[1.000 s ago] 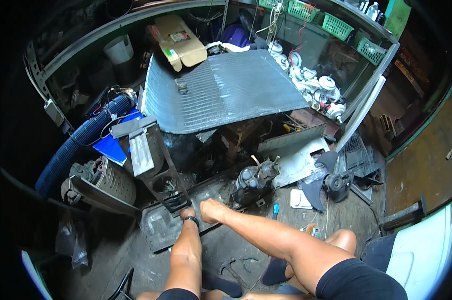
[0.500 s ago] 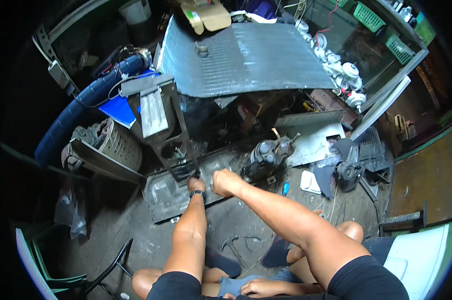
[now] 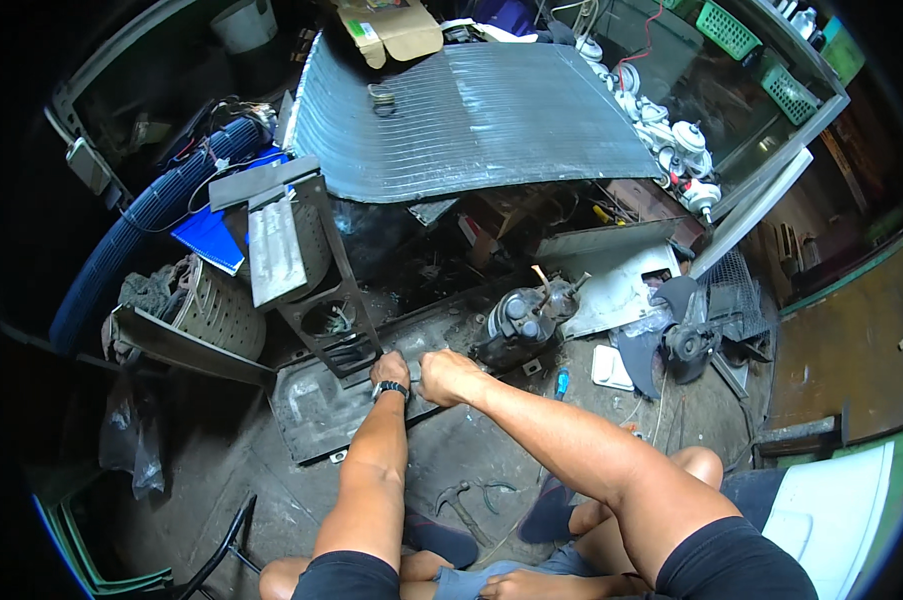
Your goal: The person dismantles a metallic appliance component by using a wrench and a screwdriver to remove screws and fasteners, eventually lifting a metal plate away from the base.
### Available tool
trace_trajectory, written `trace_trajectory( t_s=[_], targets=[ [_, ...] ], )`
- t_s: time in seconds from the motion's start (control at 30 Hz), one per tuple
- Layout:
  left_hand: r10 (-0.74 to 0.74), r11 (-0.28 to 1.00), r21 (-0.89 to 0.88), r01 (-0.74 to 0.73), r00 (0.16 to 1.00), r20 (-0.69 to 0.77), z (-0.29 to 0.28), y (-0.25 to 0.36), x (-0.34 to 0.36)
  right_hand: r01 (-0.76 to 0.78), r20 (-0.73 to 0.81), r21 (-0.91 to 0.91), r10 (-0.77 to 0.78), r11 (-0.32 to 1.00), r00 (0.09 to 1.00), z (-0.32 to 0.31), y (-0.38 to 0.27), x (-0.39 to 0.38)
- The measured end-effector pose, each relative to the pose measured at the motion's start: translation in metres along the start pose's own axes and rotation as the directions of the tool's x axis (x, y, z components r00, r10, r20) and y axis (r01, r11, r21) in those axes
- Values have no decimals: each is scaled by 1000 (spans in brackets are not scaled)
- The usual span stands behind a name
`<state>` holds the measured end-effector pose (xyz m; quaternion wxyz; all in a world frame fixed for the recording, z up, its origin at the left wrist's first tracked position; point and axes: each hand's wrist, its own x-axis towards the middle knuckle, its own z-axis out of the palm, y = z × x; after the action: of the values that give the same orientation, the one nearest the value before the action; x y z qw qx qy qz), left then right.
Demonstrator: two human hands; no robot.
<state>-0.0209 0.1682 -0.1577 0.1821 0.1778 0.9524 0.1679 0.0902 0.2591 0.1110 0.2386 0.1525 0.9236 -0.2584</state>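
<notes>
My left hand (image 3: 389, 369), with a dark watch-like band at its wrist, is closed at the lower right corner of a tall grey metal frame (image 3: 346, 300). Its fingertips are hidden, so what they grip cannot be told. Close on its right, my right hand (image 3: 448, 379) makes a fist; whatever it holds is hidden too. Both hands are above the near edge of a dirty grey metal base tray (image 3: 316, 407). At the tray's right end stands a dark compressor (image 3: 519, 322) with copper pipe stubs. A pale flat metal plate (image 3: 274, 250) covers the frame's upper part.
A large finned coil panel (image 3: 491, 120) lies behind. On the floor are a hammer (image 3: 463, 510), curved-handled pliers (image 3: 498, 496), a blue-handled tool (image 3: 562, 383) and a fan motor (image 3: 689, 342). A perforated basket (image 3: 226, 312) stands left. Another hand (image 3: 521, 585) shows at the lower edge.
The whole view has shifted a little, with the surroundings sliding left. Both hands stay close together and closed, slightly farther right against the frame's foot.
</notes>
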Motion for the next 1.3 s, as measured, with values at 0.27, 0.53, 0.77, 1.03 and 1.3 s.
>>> trace_trajectory(
  t_s=[0.27, 0.53, 0.77, 1.03, 1.3],
  targets=[
    [104, 990, -96, -105, 994, -22, 10, 1, -21, -26, -20, 7, 26, 1000, 999, 8, 1, -14],
    [-112, 916, -393, 84, 993, -49, -15, -66, -102, -28, -24, 47, 29, 999, 999, 30, -20, -57],
    [-140, 876, -465, 128, 990, 10, -36, -115, -159, 26, -47, -38, -27, 999, 999, 66, -14, -71],
    [-138, 668, -710, 221, 975, 173, -67, -120, -219, -85, 21, 10, 85, 996, 996, 100, 24, -116],
    [-123, 541, -781, 312, 948, 293, -74, -54, -246, -10, -23, -27, 9, 1000, 1000, 103, 88, -135]
  ],
)
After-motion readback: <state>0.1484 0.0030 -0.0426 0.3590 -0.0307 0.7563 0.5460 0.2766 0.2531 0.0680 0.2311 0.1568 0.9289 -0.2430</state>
